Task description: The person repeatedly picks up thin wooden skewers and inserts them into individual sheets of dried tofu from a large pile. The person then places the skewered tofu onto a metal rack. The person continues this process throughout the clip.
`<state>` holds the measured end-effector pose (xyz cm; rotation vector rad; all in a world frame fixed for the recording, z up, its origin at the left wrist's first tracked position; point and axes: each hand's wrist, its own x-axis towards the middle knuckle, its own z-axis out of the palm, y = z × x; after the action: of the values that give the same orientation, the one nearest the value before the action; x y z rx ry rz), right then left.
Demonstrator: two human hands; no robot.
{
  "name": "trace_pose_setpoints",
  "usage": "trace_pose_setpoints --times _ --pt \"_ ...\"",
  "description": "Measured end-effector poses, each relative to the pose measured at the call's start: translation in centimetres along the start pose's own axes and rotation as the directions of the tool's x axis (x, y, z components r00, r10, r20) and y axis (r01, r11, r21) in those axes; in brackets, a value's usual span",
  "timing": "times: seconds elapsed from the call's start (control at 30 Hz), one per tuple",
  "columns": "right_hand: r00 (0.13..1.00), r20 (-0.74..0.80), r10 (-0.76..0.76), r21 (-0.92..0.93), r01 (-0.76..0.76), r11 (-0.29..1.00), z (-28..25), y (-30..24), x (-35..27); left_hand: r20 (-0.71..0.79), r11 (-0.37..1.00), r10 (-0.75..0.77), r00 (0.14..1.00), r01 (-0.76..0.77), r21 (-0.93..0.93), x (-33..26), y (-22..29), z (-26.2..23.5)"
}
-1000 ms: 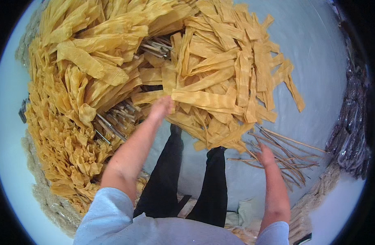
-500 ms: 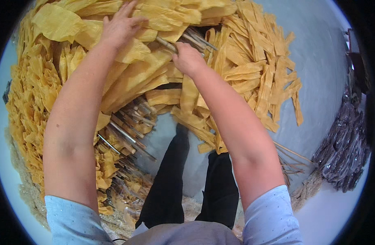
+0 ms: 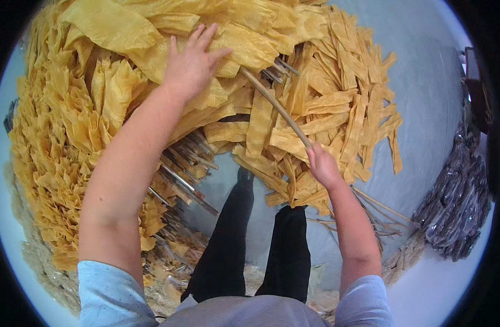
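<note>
My left hand [image 3: 191, 68] lies with spread fingers on a pile of wide, crinkled yellow sheets [image 3: 111, 26], pressing on them from above. My right hand [image 3: 323, 166] is closed round the near end of a long, thin wooden stick [image 3: 277, 107]. The stick slants up and to the left, its far end running under the edge of the sheets. Beneath it lie flat yellow strips [image 3: 345, 111], heaped and crossing one another. More stick ends [image 3: 274, 71] poke out from under the sheets beside the stick's far end.
Ruffled yellow folds [image 3: 48, 163] stack up on the left. Several more rods [image 3: 184, 185] jut out below them, near my legs. On the right, thin sticks [image 3: 380, 210] lie on the grey floor [image 3: 419, 103], close to a bundle of dark, shiny plastic-wrapped material [image 3: 457, 196].
My right hand has drawn the stick toward me and to the right, so much more of it shows. My left hand has slid right and nearer over the sheets.
</note>
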<state>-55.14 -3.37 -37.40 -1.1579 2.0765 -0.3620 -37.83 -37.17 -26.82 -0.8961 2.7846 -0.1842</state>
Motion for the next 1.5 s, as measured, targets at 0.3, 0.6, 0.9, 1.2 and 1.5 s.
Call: trace_pose_setpoints --times 0.3,0.6,0.9,1.2,1.5 --pt "0.982 0.160 0.100 -0.102 -0.085 0.991 -6.2 10.7 -22.8 -0.068 0.931 0.347 0.935 -0.353 -0.099 -2.2 10.1 0.7" --pt "0.988 0.004 0.156 0.303 -0.150 0.941 -4.5 -0.6 -8.6 -0.030 0.924 0.380 0.924 -0.381 -0.039 -5.4 19.5 0.6" --pt "0.952 0.018 0.304 0.143 -0.303 0.942 -12.2 7.0 -19.9 -0.011 0.894 0.401 0.916 -0.394 -0.214 -3.3 19.5 -2.2" --pt "0.869 -0.298 0.395 -0.190 -0.459 0.868 -19.2 24.9 -48.9 -0.045 0.827 0.534 0.844 -0.533 -0.181 -2.5 25.1 -3.5" --pt "0.938 -0.190 0.290 0.073 -0.281 0.957 -13.4 14.7 -31.9 0.046 0.795 0.594 0.803 -0.578 -0.183 -5.7 34.1 -7.1"
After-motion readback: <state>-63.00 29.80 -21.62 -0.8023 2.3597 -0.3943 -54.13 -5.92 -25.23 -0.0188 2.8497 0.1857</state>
